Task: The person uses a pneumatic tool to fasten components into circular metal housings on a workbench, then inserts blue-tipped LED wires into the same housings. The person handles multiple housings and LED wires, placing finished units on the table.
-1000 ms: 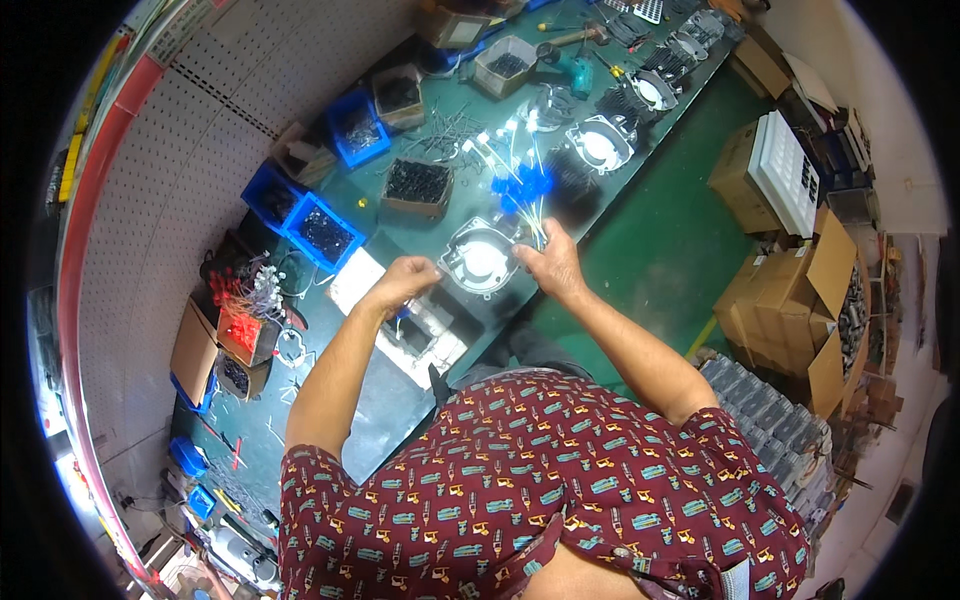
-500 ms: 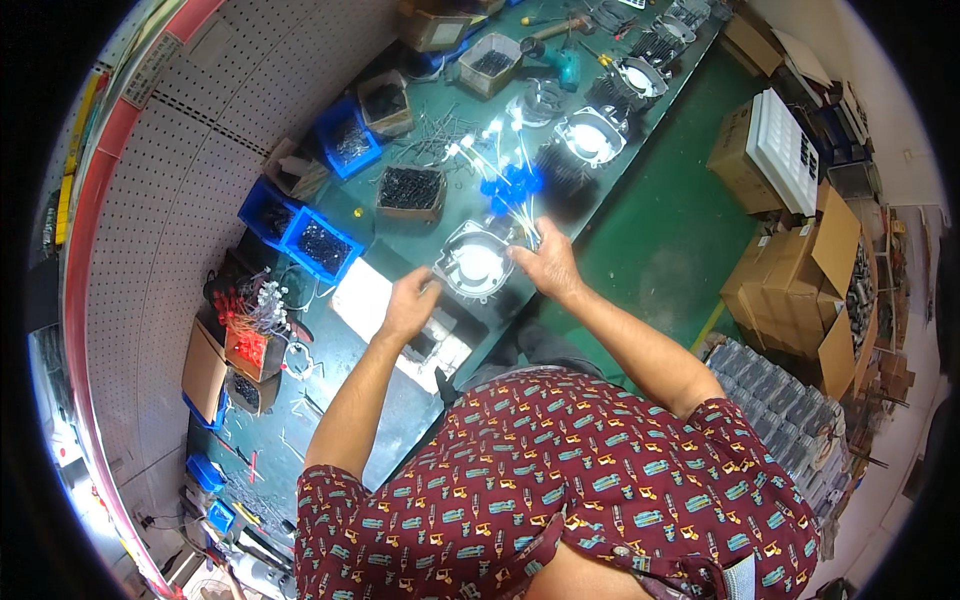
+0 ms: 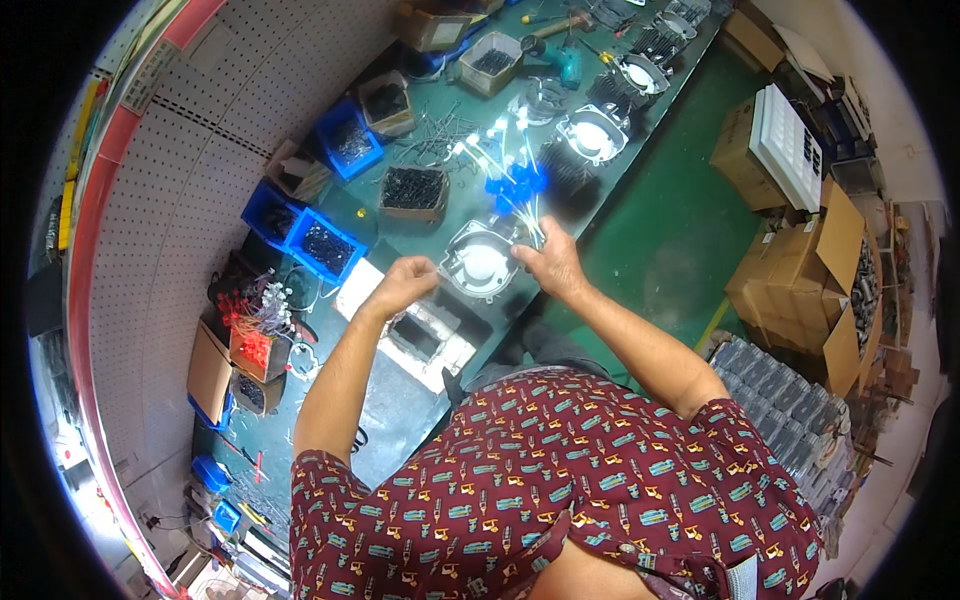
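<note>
From where I sit, watching through the head camera, the right hand (image 3: pixel 553 262) is just right of the centre of the frame, its thumb and fingers closed around the lower ends of a bundle of white wires (image 3: pixel 531 222). The bundle fans up toward the top of the frame, with bright blue pieces (image 3: pixel 517 187) partway along and pale tips beyond them.

I have the left hand (image 3: pixel 408 283) left of centre, thumb and fingertips drawn together near the left edge of a round metal housing (image 3: pixel 482 262); I cannot tell whether anything is pinched there. The housing lies on the green workbench (image 3: pixel 400 410) between the two hands, showing a bright white disc in its middle.

Below the left hand I see a white block (image 3: pixel 455 355) with a dark rectangular opening. Above the housing sits a small cardboard box of dark parts (image 3: pixel 413 192); left of that, a blue bin (image 3: pixel 325 248) holds more small pieces. Toward the upper right I make out another metal housing (image 3: pixel 595 135) and a teal power drill (image 3: pixel 563 65). At the right of the frame, a big open carton (image 3: pixel 790 285) stands over grey stacked parts (image 3: pixel 780 400).
</note>
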